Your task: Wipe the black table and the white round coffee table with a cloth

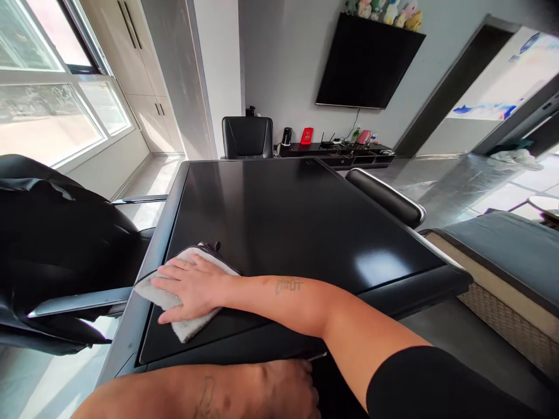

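Note:
My right hand (192, 289) lies flat on a folded grey-white cloth (186, 330) with dark edging, its fingers spread and pressing down. The cloth rests at the near left corner of a glossy black table (271, 215). My right arm reaches across the tabletop from the right. Below it, at the near edge of the table, my left hand (292, 387) is closed with the fingers curled under. Whatever those fingers may hold is hidden.
Black chairs stand at the left (56, 233) and far end (247, 137); another chair back (386, 196) is at the right side. A bed-like padded piece (510, 250) sits at the right. Beyond are a low black cabinet (362, 160) and a wall television (369, 61).

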